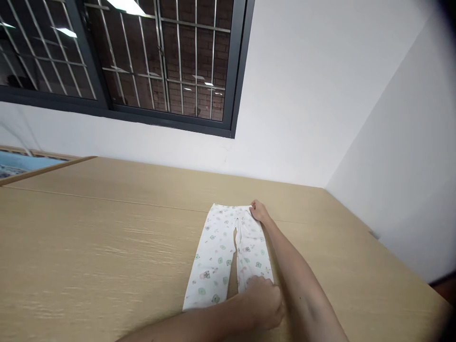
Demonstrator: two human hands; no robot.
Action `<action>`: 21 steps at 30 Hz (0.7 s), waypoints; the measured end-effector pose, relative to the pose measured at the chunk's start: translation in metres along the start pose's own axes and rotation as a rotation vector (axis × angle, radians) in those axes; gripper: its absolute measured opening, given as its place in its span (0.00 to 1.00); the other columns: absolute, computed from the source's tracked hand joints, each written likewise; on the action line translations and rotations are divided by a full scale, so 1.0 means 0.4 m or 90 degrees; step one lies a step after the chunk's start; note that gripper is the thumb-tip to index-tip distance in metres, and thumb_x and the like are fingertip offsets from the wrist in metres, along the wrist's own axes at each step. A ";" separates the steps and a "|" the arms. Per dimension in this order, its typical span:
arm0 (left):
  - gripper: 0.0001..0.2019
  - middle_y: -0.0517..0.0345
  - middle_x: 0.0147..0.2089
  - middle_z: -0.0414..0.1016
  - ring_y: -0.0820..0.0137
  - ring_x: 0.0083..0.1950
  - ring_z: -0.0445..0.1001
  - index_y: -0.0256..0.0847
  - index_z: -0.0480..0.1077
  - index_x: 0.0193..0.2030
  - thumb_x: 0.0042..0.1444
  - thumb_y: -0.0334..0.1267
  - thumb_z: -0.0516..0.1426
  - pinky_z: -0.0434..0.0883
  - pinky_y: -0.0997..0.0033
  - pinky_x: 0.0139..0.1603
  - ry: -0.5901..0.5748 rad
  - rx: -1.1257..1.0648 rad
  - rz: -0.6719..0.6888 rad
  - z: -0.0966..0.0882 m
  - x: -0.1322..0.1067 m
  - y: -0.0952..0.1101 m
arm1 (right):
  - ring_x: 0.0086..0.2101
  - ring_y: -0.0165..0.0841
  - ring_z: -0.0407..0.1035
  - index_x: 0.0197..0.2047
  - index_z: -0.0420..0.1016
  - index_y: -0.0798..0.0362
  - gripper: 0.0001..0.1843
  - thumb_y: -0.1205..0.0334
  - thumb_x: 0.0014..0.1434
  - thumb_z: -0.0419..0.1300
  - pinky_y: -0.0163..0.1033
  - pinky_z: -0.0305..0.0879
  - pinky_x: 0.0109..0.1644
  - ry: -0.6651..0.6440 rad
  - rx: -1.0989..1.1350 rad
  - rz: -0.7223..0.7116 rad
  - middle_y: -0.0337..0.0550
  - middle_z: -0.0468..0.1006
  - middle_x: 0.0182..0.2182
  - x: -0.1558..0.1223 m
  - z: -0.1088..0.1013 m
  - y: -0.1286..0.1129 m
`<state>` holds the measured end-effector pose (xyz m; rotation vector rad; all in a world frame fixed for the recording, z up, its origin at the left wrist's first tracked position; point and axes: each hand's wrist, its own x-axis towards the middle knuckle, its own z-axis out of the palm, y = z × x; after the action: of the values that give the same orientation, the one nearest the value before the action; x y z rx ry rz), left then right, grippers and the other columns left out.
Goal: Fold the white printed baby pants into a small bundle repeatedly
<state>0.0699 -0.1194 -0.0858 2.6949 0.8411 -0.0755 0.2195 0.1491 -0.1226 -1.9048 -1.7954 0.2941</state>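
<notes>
A pair of white trousers [213,256] with a small green and pink cartoon print lies flat on the wooden surface, waistband away from me and legs toward me. My right hand [259,211] pinches the right end of the waistband between thumb and fingers. Reaching across from the lower left, my left hand [265,301] is closed at the lower end of the right trouser leg and covers its hem. My left forearm hides part of the left leg's hem. A narrow gap shows between the two legs.
The light wooden surface [107,247] has a seam across it and meets a white wall [285,118] at the back. A dark-framed window [142,61] with metal bars is above. At the far left, something blue [32,161] lies beyond a wooden edge.
</notes>
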 end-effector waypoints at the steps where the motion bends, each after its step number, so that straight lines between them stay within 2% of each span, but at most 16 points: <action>1: 0.19 0.32 0.39 0.81 0.46 0.40 0.82 0.31 0.80 0.40 0.63 0.42 0.51 0.73 0.51 0.37 0.002 -0.013 -0.001 -0.006 -0.003 -0.004 | 0.40 0.34 0.73 0.49 0.72 0.53 0.10 0.68 0.64 0.58 0.35 0.62 0.43 -0.002 0.007 -0.002 0.42 0.80 0.37 0.006 -0.004 -0.003; 6: 0.28 0.29 0.43 0.80 0.41 0.44 0.80 0.27 0.78 0.48 0.62 0.53 0.51 0.74 0.42 0.45 0.048 -0.038 -0.090 -0.014 -0.018 -0.019 | 0.39 0.35 0.73 0.48 0.72 0.53 0.12 0.71 0.60 0.60 0.34 0.62 0.40 -0.004 0.012 0.001 0.42 0.79 0.36 0.027 -0.024 -0.026; 9: 0.26 0.29 0.43 0.80 0.42 0.45 0.80 0.27 0.79 0.47 0.63 0.48 0.48 0.73 0.43 0.45 0.032 -0.039 -0.082 -0.006 -0.021 -0.014 | 0.39 0.36 0.73 0.43 0.73 0.53 0.10 0.72 0.57 0.61 0.34 0.61 0.41 -0.005 0.006 0.008 0.42 0.79 0.35 0.025 -0.024 -0.043; 13: 0.31 0.28 0.42 0.80 0.41 0.47 0.80 0.28 0.81 0.45 0.61 0.56 0.49 0.73 0.45 0.46 0.002 -0.032 -0.069 0.005 -0.014 0.009 | 0.37 0.36 0.73 0.41 0.73 0.53 0.10 0.72 0.56 0.60 0.35 0.62 0.39 0.009 0.007 0.034 0.43 0.78 0.34 0.011 -0.021 -0.066; 16: 0.26 0.28 0.42 0.81 0.43 0.45 0.81 0.30 0.82 0.45 0.60 0.50 0.51 0.73 0.46 0.44 0.005 -0.005 -0.038 0.003 -0.016 0.016 | 0.36 0.36 0.73 0.38 0.72 0.52 0.09 0.73 0.54 0.60 0.34 0.62 0.38 0.018 0.016 0.042 0.41 0.77 0.32 -0.001 -0.027 -0.081; 19: 0.17 0.30 0.39 0.82 0.44 0.42 0.82 0.34 0.82 0.40 0.55 0.43 0.55 0.74 0.49 0.40 0.074 -0.030 -0.047 -0.010 -0.038 0.007 | 0.35 0.35 0.73 0.37 0.71 0.51 0.08 0.72 0.54 0.61 0.34 0.63 0.36 0.033 0.036 0.043 0.40 0.76 0.30 -0.008 -0.040 -0.094; 21: 0.13 0.36 0.36 0.82 0.48 0.38 0.82 0.38 0.80 0.36 0.54 0.41 0.56 0.75 0.53 0.36 0.128 -0.106 -0.056 -0.024 -0.065 -0.007 | 0.33 0.34 0.73 0.39 0.70 0.52 0.08 0.71 0.55 0.60 0.34 0.64 0.34 0.047 0.056 0.047 0.39 0.76 0.30 -0.008 -0.051 -0.107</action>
<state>0.0465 -0.1284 -0.0736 2.5372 0.9786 0.2382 0.1916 0.1420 -0.0847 -1.8991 -1.6398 0.3183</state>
